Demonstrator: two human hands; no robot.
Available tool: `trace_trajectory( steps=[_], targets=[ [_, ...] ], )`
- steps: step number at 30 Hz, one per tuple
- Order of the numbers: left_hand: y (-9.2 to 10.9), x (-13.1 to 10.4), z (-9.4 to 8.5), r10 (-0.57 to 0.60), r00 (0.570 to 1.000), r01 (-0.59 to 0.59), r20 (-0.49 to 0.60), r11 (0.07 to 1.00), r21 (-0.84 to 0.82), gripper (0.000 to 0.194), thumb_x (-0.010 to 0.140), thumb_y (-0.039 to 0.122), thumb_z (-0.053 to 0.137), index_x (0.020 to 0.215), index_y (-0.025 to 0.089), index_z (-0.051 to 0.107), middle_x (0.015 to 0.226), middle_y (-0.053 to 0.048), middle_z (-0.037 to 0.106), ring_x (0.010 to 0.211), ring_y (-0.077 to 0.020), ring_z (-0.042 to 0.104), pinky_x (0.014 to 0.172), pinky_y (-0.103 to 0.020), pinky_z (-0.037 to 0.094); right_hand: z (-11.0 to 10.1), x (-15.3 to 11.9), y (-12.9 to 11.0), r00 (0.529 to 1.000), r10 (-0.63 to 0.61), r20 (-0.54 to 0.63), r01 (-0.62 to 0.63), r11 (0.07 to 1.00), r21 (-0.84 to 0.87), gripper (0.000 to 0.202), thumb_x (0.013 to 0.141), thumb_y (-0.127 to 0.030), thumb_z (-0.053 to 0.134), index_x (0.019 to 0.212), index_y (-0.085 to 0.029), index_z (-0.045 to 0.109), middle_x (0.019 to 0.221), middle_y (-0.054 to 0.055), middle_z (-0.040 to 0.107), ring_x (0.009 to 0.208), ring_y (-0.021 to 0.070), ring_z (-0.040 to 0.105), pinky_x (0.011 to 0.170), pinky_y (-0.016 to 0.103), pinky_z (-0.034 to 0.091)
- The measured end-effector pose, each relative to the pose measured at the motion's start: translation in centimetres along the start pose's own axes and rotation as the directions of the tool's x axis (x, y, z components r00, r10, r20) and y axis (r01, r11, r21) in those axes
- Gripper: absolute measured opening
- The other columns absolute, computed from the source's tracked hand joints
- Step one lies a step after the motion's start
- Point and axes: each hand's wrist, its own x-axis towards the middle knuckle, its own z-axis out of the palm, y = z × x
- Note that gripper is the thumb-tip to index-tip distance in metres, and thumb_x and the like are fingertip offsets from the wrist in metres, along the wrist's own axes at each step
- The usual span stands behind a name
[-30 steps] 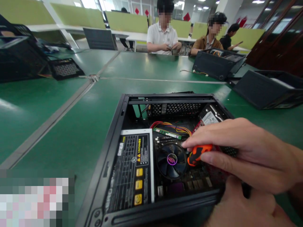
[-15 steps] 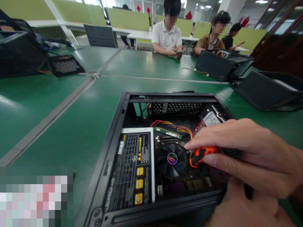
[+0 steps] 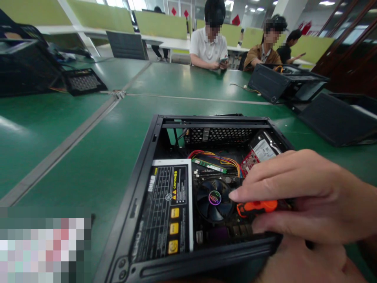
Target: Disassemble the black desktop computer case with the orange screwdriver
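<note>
An open black computer case (image 3: 118, 220) lies on its side in front of me. My right hand (image 3: 306, 192) reaches in from the right, its thumb and fingers around the orange and black handle of a screwdriver (image 3: 260, 207). The handle lies nearly level beside the round CPU fan (image 3: 214, 198); its shaft is hidden behind the hand. Below it, my left hand (image 3: 309, 261) is by the case's near right corner, its fingers hidden. Inside are a labelled power supply (image 3: 161, 208), a green memory stick (image 3: 210, 165), a red circuit board (image 3: 250, 162) and a hard drive (image 3: 264, 150).
Coloured cables (image 3: 218, 155) run across the case interior. Other black cases stand at the back right (image 3: 282, 82) and far left (image 3: 26, 67) of the green table (image 3: 73, 165). A black panel-like part (image 3: 335, 118) rests at the right. Several people sit beyond, one holding a phone (image 3: 223, 61).
My right hand has turned and its thumb has moved lower, widening the gap between thumb and fingers. The screwdriver handle has swung to nearly level.
</note>
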Motion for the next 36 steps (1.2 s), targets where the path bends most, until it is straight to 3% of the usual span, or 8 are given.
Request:
trace_trajectory(
  steps=[3,7,11,17,21,26,31,36],
  targets=[
    [0.4,0.2,0.6,-0.062,0.998,0.062,-0.008,0.996,0.069,0.027,0.086,0.025,0.047,0.081,0.025,0.073,0.072,-0.005,0.067,0.072,-0.0200,0.057,0.056,-0.030,0.043,-0.8,-0.3,-0.6,0.995,0.081,0.065,-0.080,0.996,-0.025,0.042,0.085,-0.020,0.064,0.126,-0.028,0.062,0.102,0.002,0.074,0.093,0.0180,0.069,0.078,0.025,0.056],
    [0.8,0.3,1.1,-0.049,0.997,0.051,-0.055,0.998,0.047,0.027,0.085,0.022,0.047,0.087,0.028,0.073,0.076,-0.004,0.068,0.074,-0.0194,0.059,0.058,-0.030,0.044,-1.2,0.4,-1.8,0.984,0.174,-0.047,-0.177,0.982,-0.066,0.045,0.086,-0.018,0.063,0.129,-0.031,0.059,0.109,0.001,0.072,0.095,0.0198,0.069,0.078,0.027,0.057],
    [1.6,0.9,2.1,-0.167,0.983,0.171,-0.071,0.984,0.054,0.025,0.084,0.021,0.048,0.087,0.027,0.073,0.070,-0.002,0.066,0.067,-0.0163,0.058,0.057,-0.028,0.044,-0.1,2.3,-2.4,0.992,0.128,-0.001,-0.127,0.990,-0.066,0.035,0.090,-0.023,0.057,0.125,-0.027,0.060,0.115,0.001,0.070,0.099,0.0166,0.067,0.083,0.025,0.054],
    [1.6,0.6,3.7,0.023,0.994,-0.023,-0.105,1.000,0.001,0.032,0.089,0.022,0.044,0.070,0.022,0.071,0.056,-0.001,0.060,0.052,-0.0104,0.050,0.052,-0.024,0.039,1.0,3.5,-2.0,0.991,0.118,0.063,-0.113,0.990,-0.080,0.030,0.091,-0.021,0.055,0.120,-0.023,0.063,0.113,0.003,0.071,0.100,0.0167,0.066,0.084,0.026,0.052],
    [1.3,0.4,4.2,0.027,0.988,-0.034,-0.152,0.998,-0.046,0.036,0.089,0.023,0.044,0.061,0.019,0.067,0.051,-0.001,0.057,0.044,-0.0084,0.043,0.044,-0.023,0.032,0.9,3.4,-1.9,0.994,0.100,0.053,-0.095,0.992,-0.085,0.034,0.091,-0.021,0.055,0.124,-0.023,0.060,0.114,0.002,0.070,0.103,0.0159,0.065,0.087,0.026,0.051],
    [1.4,0.5,4.3,0.018,0.995,-0.027,-0.099,0.995,-0.099,0.035,0.088,0.023,0.047,0.058,0.020,0.066,0.050,-0.001,0.056,0.045,-0.0101,0.045,0.045,-0.025,0.033,1.2,3.8,-1.5,0.994,0.085,0.066,-0.079,0.993,-0.089,0.033,0.092,-0.026,0.056,0.124,-0.021,0.061,0.110,0.003,0.071,0.097,0.0151,0.066,0.084,0.025,0.050],
    [2.0,0.6,4.1,-0.056,0.994,0.051,-0.091,0.997,-0.057,0.031,0.086,0.025,0.048,0.065,0.025,0.070,0.056,-0.001,0.060,0.054,-0.0135,0.053,0.050,-0.027,0.039,2.1,4.4,-1.6,0.998,-0.033,0.055,0.036,0.998,-0.055,0.036,0.086,-0.042,0.064,0.112,-0.018,0.067,0.083,0.002,0.070,0.075,0.0130,0.063,0.070,0.023,0.048],
    [1.6,-0.2,1.3,-0.077,0.990,0.083,-0.116,0.995,0.049,0.019,0.078,0.020,0.056,0.071,0.028,0.072,0.059,-0.001,0.061,0.059,-0.0173,0.054,0.053,-0.032,0.040,2.0,3.8,-3.0,0.992,0.084,0.097,-0.075,0.993,-0.092,0.041,0.089,-0.024,0.058,0.130,-0.025,0.055,0.096,0.002,0.071,0.085,0.0148,0.065,0.073,0.024,0.050]
  ],
)
